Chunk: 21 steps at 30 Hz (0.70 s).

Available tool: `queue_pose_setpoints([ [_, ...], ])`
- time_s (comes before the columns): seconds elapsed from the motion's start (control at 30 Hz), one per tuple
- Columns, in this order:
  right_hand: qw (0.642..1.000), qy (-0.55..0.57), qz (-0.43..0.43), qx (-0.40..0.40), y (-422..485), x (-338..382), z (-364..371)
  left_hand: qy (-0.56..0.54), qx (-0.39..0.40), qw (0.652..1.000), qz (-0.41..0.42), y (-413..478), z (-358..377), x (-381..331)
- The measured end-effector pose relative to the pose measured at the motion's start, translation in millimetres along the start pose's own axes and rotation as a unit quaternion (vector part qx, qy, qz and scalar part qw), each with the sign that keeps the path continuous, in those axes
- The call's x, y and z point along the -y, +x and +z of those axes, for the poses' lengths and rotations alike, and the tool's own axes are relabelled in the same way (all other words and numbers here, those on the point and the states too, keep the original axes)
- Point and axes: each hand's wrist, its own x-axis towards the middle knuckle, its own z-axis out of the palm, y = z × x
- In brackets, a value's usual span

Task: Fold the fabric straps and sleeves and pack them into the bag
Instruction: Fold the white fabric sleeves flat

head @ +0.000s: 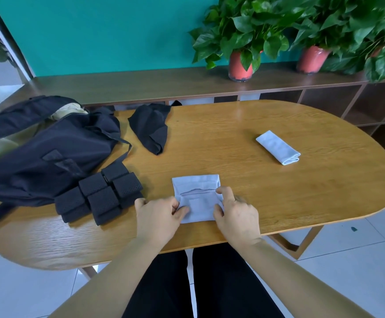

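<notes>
A white fabric sleeve (197,193) lies partly folded on the wooden table (278,203) near its front edge. My left hand (158,216) pinches its left edge and my right hand (235,214) pinches its right edge. A second white sleeve (277,147), folded, lies further back on the right. Several folded black straps (99,193) sit in a cluster left of my hands. A loose black sleeve (151,127) lies at the back. The black bag (42,152) with a beige lining lies open at the left.
Behind the table runs a low wooden shelf (141,86) with two potted plants (242,42) in red pots. A white tiled floor (347,271) surrounds the table. My legs in black trousers are below the table's front edge.
</notes>
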Motion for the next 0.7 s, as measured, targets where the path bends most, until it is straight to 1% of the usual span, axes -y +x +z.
queue_pose_setpoints([
  [0.13, 0.999, 0.030, 0.003, -0.032, -4.8, -0.5, 1.6, 0.014, 0.002, 1.000, 0.001, 0.8, 0.9, 0.2],
  [0.3, 0.998, 0.038, 0.010, -0.042, -6.3, -0.5, 2.5, 0.027, 0.005, 1.000, 0.000, 1.6, -2.2, -2.5],
  [0.47, 0.998, 0.020, 0.028, -0.047, -7.5, -2.0, 3.3, -0.005, 0.004, 1.000, -0.024, -3.7, -0.8, -3.3],
  [0.57, 0.999, -0.005, 0.029, -0.045, -6.7, -2.7, 5.5, -0.006, -0.017, 0.999, -0.027, -7.0, -0.5, -2.4],
  [0.63, 0.998, -0.020, 0.018, -0.053, -6.6, -3.8, 5.8, 0.000, -0.048, 0.999, 0.018, -9.7, 0.7, -1.2],
  [0.7, 0.997, -0.011, -0.002, -0.078, -7.2, -4.3, 2.5, -0.010, -0.094, 0.991, 0.093, -13.4, 1.3, -1.5],
])
